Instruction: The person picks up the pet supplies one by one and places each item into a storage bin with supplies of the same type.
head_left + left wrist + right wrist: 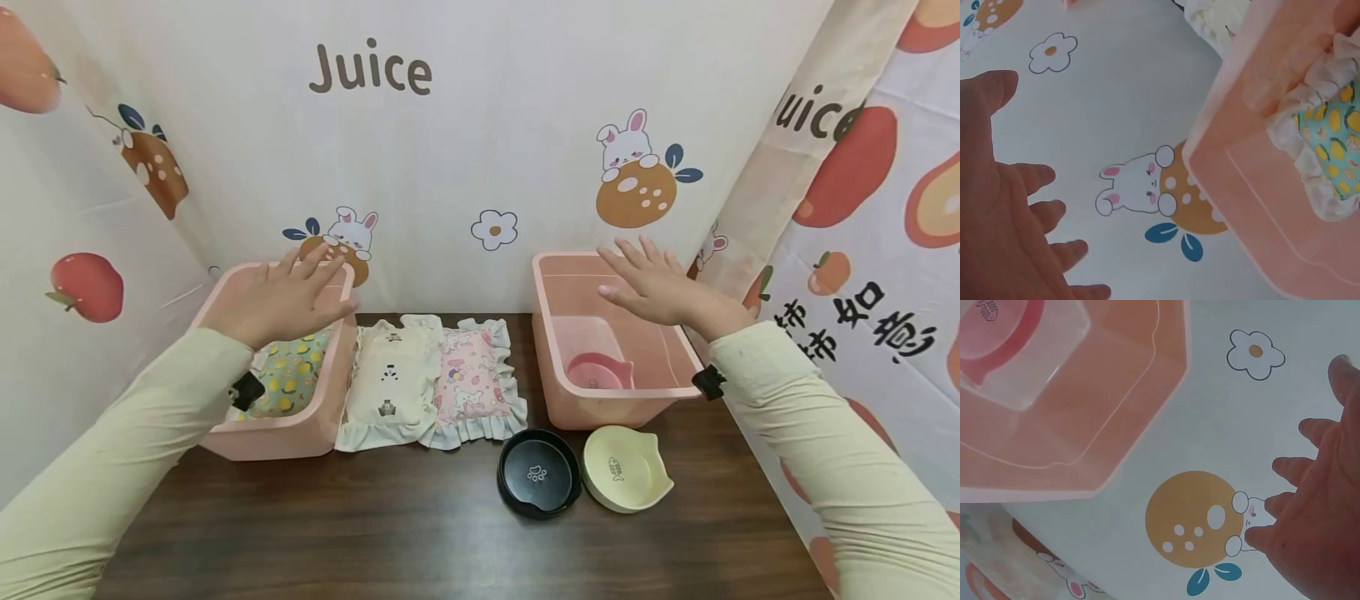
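Observation:
My left hand (281, 302), fingers spread and holding nothing, hovers over the left pink bin (330, 408). Inside that bin lies a lemon-print pillow (288, 379) with a white ruffle, partly hidden by the hand and sleeve. Over the right pink bin (600, 410) hangs my right hand (660, 287), its fingers also spread and nothing in its grasp. A pink cat-eared bowl (597, 372) sits in the right bin. Between the bins lie a cream ruffled pillow (386, 375) and a pink-print ruffled pillow (468, 375), side by side with their edges overlapping.
In front of the right bin stand a black bowl (538, 472) and a pale yellow cat-eared bowl (626, 468), close together. All rests on a dark wooden table (360, 525). Printed curtains (465, 142) close off the back and both sides.

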### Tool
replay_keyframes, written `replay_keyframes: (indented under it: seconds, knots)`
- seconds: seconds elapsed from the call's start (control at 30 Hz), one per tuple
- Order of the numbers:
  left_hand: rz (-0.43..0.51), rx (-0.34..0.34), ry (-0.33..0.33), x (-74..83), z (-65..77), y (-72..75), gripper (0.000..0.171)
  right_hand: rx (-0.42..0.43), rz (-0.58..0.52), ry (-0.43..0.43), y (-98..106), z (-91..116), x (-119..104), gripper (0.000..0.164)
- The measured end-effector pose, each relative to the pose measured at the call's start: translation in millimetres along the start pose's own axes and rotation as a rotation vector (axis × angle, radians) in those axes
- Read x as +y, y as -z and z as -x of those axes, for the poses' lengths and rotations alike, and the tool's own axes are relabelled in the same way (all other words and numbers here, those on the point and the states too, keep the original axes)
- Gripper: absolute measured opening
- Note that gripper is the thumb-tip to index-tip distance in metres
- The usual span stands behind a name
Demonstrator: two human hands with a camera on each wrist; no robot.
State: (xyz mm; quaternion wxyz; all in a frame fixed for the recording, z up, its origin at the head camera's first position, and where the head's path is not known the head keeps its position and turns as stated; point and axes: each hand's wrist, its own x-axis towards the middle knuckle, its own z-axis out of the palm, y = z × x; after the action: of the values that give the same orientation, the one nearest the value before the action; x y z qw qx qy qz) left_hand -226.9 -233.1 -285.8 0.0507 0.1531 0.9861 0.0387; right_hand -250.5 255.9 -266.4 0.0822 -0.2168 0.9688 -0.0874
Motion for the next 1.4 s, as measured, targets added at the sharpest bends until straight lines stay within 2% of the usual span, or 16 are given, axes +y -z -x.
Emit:
replay_keyframes:
  seconds: [0.17, 0.3, 0.37, 0.6, 0.83, 1.03, 1.17, 1.23, 1.27, 1.4]
  knots:
    - [-0.01, 0.026, -0.03, -12.3, 8.8, -2.5, 0.086, 0.02, 0.003, 0.019, -3.4, -2.0, -3.3, 0.07]
    - [0.044, 0.049, -0.024, -35.2, 23.1, -9.6, 0.088, 0.036, 0.0, 0.052, -7.8, -5.6, -10.0, 0.071]
    - [0.071, 0.045, 0.007, -50.1, 32.1, -16.2, 0.09, 0.04, -0.01, 0.066, -10.5, -7.7, -15.1, 0.071]
    - [0.059, 0.097, 0.144, -103.9, 74.5, -57.3, 0.095, 0.048, -0.002, 0.119, -23.7, -19.1, -35.7, 0.07]
    - [0.122, 0.115, 0.202, -138.6, 114.7, -99.5, 0.097, 0.047, 0.09, 0.206, -36.4, -31.2, -59.1, 0.073]
    - [0.153, 0.114, 0.204, -151.2, 135.2, -118.5, 0.095, 0.015, 0.079, 0.212, -48.3, -39.9, -76.8, 0.072]
    - [0.161, 0.104, 0.205, -152.8, 141.8, -122.6, 0.093, 0.024, 0.192, 0.247, -56.7, -46.5, -88.1, 0.07]
    - [0.162, 0.106, 0.207, -152.5, 142.7, -123.4, 0.093, 0.019, 0.203, 0.256, -61.3, -49.8, -92.6, 0.07]
    - [0.162, 0.111, 0.202, -152.3, 142.7, -124.0, 0.092, 0.014, 0.197, 0.259, -63.8, -51.7, -94.4, 0.07]
    - [0.175, 0.13, 0.192, -151.3, 143.0, -127.1, 0.091, -0.031, 0.042, 0.265, -75.5, -60.3, -105.4, 0.07]
